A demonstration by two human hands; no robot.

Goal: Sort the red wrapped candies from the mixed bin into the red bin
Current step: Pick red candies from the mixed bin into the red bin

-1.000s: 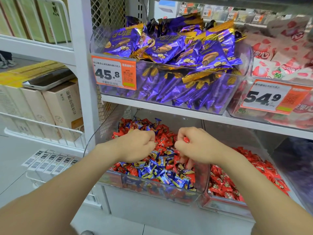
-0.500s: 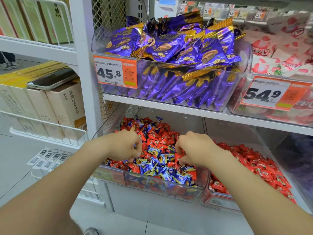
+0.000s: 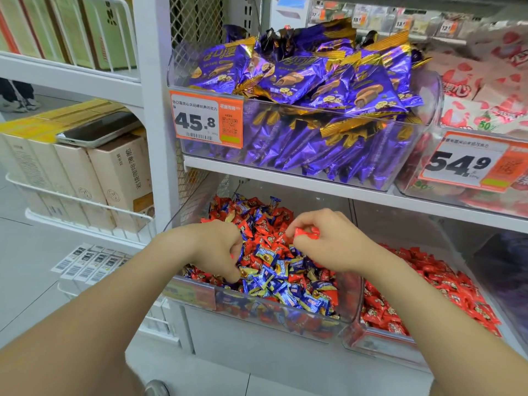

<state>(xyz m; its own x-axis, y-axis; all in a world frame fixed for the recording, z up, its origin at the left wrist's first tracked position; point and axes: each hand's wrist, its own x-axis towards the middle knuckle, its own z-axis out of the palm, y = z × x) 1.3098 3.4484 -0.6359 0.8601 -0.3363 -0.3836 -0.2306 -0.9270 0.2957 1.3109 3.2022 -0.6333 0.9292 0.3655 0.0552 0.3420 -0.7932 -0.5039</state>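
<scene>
The clear mixed bin (image 3: 347, 310) on the lower shelf holds a heap of red and blue wrapped candies (image 3: 274, 270). To its right stands the red bin (image 3: 380, 342), filled with red wrapped candies (image 3: 445, 290). My right hand (image 3: 331, 241) hovers over the mixed heap and pinches a red wrapped candy (image 3: 305, 233) between thumb and fingers. My left hand (image 3: 217, 247) is curled low in the left part of the heap, its fingertips down among the candies; what it holds is hidden.
A shelf edge (image 3: 314, 190) runs just above the bins, bearing a clear bin of purple snack packs (image 3: 300, 81) with a 45.8 price tag (image 3: 206, 121). A bin of pink-and-white packs (image 3: 483, 90) sits at upper right. Boxes in a white wire rack (image 3: 85, 178) stand left.
My right hand has risen from the heap with a red candy pinched in its fingers. My left hand has shifted lower into the candies. The camera has moved slightly closer.
</scene>
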